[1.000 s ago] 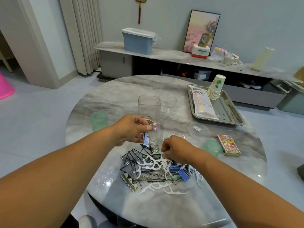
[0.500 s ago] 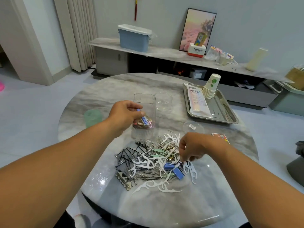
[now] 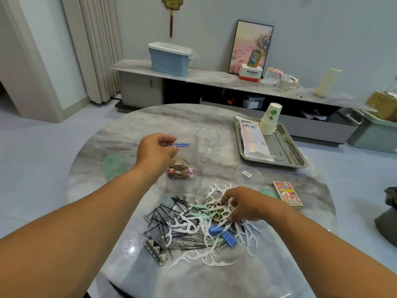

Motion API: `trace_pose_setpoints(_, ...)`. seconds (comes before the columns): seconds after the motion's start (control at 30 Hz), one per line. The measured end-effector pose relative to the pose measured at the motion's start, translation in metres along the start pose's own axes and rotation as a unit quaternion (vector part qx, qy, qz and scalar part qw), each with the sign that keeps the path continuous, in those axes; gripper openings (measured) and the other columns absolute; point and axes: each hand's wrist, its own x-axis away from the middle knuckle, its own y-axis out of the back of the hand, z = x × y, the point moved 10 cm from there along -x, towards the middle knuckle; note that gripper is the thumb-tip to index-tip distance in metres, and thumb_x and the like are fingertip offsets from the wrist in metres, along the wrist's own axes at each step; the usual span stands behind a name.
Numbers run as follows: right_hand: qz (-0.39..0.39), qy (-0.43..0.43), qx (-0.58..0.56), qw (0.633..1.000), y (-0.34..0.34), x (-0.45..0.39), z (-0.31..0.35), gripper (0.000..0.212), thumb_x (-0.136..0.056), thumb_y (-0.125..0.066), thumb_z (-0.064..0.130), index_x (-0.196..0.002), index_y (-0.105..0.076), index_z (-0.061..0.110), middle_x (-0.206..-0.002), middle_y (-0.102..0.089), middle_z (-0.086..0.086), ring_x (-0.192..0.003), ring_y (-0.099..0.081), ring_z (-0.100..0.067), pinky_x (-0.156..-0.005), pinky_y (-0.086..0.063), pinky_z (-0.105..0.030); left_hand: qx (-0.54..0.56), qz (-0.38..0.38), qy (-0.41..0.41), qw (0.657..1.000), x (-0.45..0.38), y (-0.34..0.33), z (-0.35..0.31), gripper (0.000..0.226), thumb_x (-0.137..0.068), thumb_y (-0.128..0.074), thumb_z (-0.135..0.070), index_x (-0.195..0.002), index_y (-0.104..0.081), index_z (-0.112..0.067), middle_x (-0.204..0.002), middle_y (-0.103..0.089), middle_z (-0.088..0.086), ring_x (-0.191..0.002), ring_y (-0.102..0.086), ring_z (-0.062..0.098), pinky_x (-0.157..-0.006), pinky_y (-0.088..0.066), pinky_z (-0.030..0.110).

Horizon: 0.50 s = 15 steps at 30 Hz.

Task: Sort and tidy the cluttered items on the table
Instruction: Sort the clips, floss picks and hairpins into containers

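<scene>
Left hand (image 3: 156, 151) pinches blue clip (image 3: 179, 144) over rim of clear rectangular box (image 3: 189, 166) holding clips. Right hand (image 3: 242, 204), fingers curled, digs into mixed pile (image 3: 193, 226) of floss picks, hairpins, paperclips on table (image 3: 129, 134); whether it grips anything, cannot tell.

Pretty clearly someone's living room at home. There's a round marble-look table (image 3: 150, 125) in the middle of a pale tiled floor, and behind it a long low TV-style cabinet (image 3: 214, 77) with the same marble top running along the wall. A framed pink landscape picture (image 3: 249, 46) leans on that cabinet, a red knot charm (image 3: 171, 9) hangs on the wall above, and beige curtains (image 3: 94, 46) hang at the left next to a doorway. Household clutter everywhere too: a blue lidded storage bin (image 3: 169, 61), a stack of paper cups (image 3: 269, 120) on a steel tray (image 3: 287, 147), a box of playing cards (image 3: 287, 193).
</scene>
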Motion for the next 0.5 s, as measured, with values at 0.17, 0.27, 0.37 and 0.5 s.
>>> trace_pose_setpoints(0.17,-0.037,0.015,-0.009,0.999,0.006,-0.008,-0.007,0.037,-0.083,-0.081,0.010,-0.113,-0.069,0.029,-0.082,-0.054,0.012,-0.069,-0.051,-0.005,-0.065,-0.045,-0.020,-0.154,-0.041,-0.067,0.985,-0.016,0.011,-0.010,0.011,-0.087,-0.078,-0.018,-0.092,-0.075,-0.028,-0.086,-0.072,-0.010,-0.081,-0.067,0.011,-0.074,-0.054,0.030)
trace_pose_setpoints(0.27,-0.046,0.024,-0.001,0.999,0.010,-0.006,-0.007,0.036,-0.083,-0.081,0.009,-0.112,-0.071,0.027,-0.082,-0.054,0.012,-0.069,-0.051,-0.003,-0.061,-0.042,-0.018,-0.210,-0.007,-0.078,0.975,-0.020,0.000,-0.006,0.014,-0.086,-0.080,-0.022,-0.095,-0.074,-0.030,-0.092,-0.071,-0.014,-0.091,-0.067,0.012,-0.083,-0.054,0.034)
trace_pose_setpoints(0.37,-0.059,0.024,0.013,0.998,0.015,-0.003,-0.010,0.036,-0.084,-0.080,0.010,-0.114,-0.071,0.026,-0.100,-0.063,0.006,-0.086,-0.060,-0.010,-0.073,-0.049,-0.021,-0.221,0.035,-0.082,0.971,-0.017,-0.015,0.001,0.030,-0.085,-0.081,-0.021,-0.113,-0.072,-0.028,-0.108,-0.071,-0.011,-0.104,-0.065,0.013,-0.093,-0.053,0.037)
trace_pose_setpoints(0.5,-0.074,0.004,0.048,0.996,0.025,0.004,-0.013,0.020,-0.083,-0.082,0.023,-0.096,-0.067,0.022,-0.097,-0.067,0.005,-0.085,-0.061,-0.013,-0.073,-0.051,-0.025,-0.241,0.064,-0.118,0.961,-0.003,-0.028,-0.004,0.042,-0.088,-0.078,-0.025,-0.127,-0.062,-0.031,-0.115,-0.062,-0.010,-0.102,-0.060,0.014,-0.086,-0.051,0.035)
